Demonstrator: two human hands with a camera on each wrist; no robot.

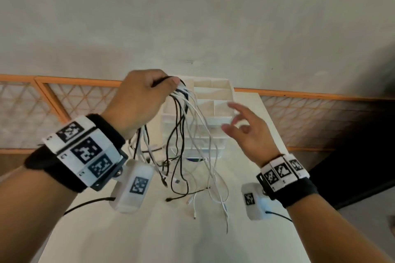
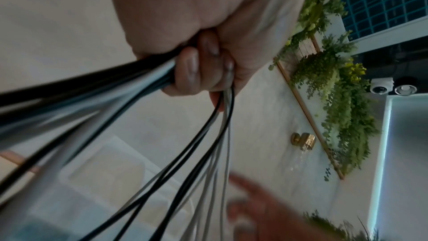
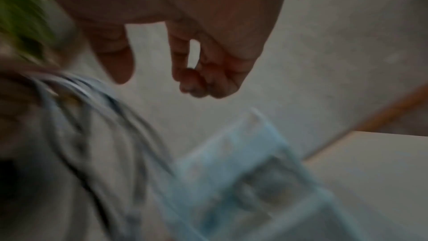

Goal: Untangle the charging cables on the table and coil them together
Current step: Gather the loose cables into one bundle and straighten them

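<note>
My left hand (image 1: 141, 96) is raised above the desk (image 1: 149, 230), its fingers (image 2: 188, 69) curled tight round a bunch of black and white cables (image 1: 186, 126). The cables hang from my fist in loose strands, and their lower ends and plugs trail onto the desk, where they lie crossed over one another near the middle. In the left wrist view the strands fan out from under my fingertips, black and white mixed.

My right hand (image 1: 245, 130) hovers to the right of the hanging cables, apart from them, fingers (image 3: 197, 80) loosely bent and spread, holding nothing. The right wrist view is blurred, but it shows the same relaxed fingers with the cables off to one side.

Right behind the cables stands a white organiser (image 1: 213, 100) with open compartments on top; the strands hang in front of its face and hide part of it. Something dark and round (image 1: 195, 159) peeks out at its foot; I cannot tell what. Beyond the desk runs an orange-framed lattice panel (image 1: 64, 100) along a pale wall (image 1: 192, 17).
</note>
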